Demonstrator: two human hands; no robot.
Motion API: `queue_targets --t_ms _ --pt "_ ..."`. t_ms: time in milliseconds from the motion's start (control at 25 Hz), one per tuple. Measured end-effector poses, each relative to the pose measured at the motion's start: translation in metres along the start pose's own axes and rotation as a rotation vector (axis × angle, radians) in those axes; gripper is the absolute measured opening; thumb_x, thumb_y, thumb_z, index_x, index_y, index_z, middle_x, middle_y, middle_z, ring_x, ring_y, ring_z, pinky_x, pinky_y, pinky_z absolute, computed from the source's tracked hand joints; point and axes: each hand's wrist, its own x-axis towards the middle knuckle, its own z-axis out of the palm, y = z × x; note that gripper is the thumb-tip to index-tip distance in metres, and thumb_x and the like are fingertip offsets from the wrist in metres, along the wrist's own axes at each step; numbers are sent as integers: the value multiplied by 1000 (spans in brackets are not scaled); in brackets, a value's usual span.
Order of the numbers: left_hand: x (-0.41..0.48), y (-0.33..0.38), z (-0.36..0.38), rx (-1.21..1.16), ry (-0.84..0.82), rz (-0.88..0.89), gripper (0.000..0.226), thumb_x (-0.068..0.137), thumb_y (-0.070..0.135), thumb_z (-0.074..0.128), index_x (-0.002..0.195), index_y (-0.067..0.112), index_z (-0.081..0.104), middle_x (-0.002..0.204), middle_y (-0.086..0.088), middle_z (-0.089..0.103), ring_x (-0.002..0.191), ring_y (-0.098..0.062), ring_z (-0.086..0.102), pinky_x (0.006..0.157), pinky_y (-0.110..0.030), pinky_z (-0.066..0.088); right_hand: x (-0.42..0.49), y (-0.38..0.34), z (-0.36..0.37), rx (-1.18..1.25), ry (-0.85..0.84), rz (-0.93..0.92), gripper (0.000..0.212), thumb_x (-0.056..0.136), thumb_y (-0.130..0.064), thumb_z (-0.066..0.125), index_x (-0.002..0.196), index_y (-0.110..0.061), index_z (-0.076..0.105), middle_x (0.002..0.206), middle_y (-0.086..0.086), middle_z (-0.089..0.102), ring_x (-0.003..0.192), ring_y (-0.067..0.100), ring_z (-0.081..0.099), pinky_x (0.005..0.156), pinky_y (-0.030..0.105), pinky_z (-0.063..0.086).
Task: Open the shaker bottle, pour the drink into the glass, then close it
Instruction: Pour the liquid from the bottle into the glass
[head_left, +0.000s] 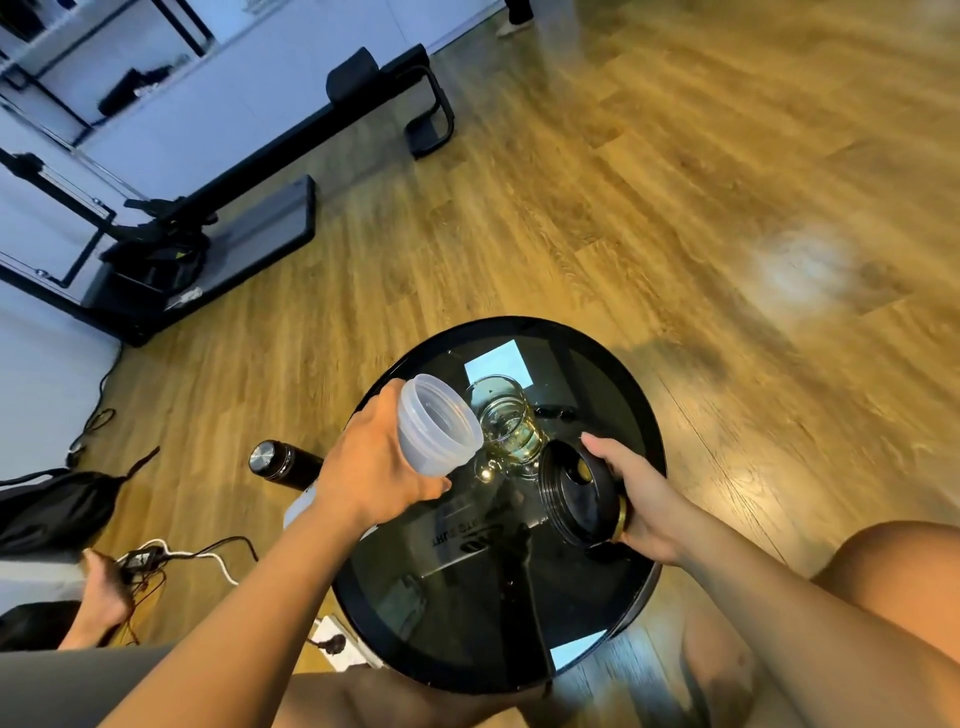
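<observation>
My left hand (382, 467) grips the translucent shaker bottle (436, 423), which is tilted with its open mouth facing up and toward me; its inside looks empty. The bottle hangs just left of a clear glass mug (511, 434) standing on the round black glass table (644, 415). Yellowish drink fills the lower part of the mug. My right hand (641, 493) holds the black shaker lid (576, 493) with a gold cap, its underside turned toward the bottle, just right of the mug.
A black flask (283, 464) lies on the wooden floor left of the table. Cables and a power strip (332, 644) trail near the table's left foot. A black bag (52, 506) and another person's hand (104, 592) are at the left. Exercise equipment (208, 218) stands by the wall.
</observation>
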Motion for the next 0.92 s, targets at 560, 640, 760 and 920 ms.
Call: queue_targets --t_ms 560,640,760,920 --pt "-2 3 -13 82 -26 -9 108 55 36 102 142 38 38 132 13 60 122 -26 61 93 -55 58 2 1 -1 -22 13 4 54 86 -51 67 123 -12 69 123 20 71 118 40 64 109 53 46" --pt "-2 4 -15 81 -31 -14 112 56 35 102 148 35 38 135 11 60 126 -28 60 96 -56 57 2 1 -1 -29 16 6 55 86 -51 66 124 -12 68 124 20 70 118 40 64 109 53 46" --pt "-1 5 -16 84 -38 -7 111 57 33 101 149 31 39 135 8 60 125 -30 60 97 -57 57 1 0 -1 -31 9 3 54 86 -51 66 122 -11 70 122 20 72 117 40 65 108 52 47" --pt "0 6 -18 89 -36 2 109 59 31 101 149 29 40 134 6 61 125 -31 60 97 -57 57 1 1 -1 -31 7 -1 53 86 -51 66 122 -12 70 122 19 72 117 39 65 107 52 47"
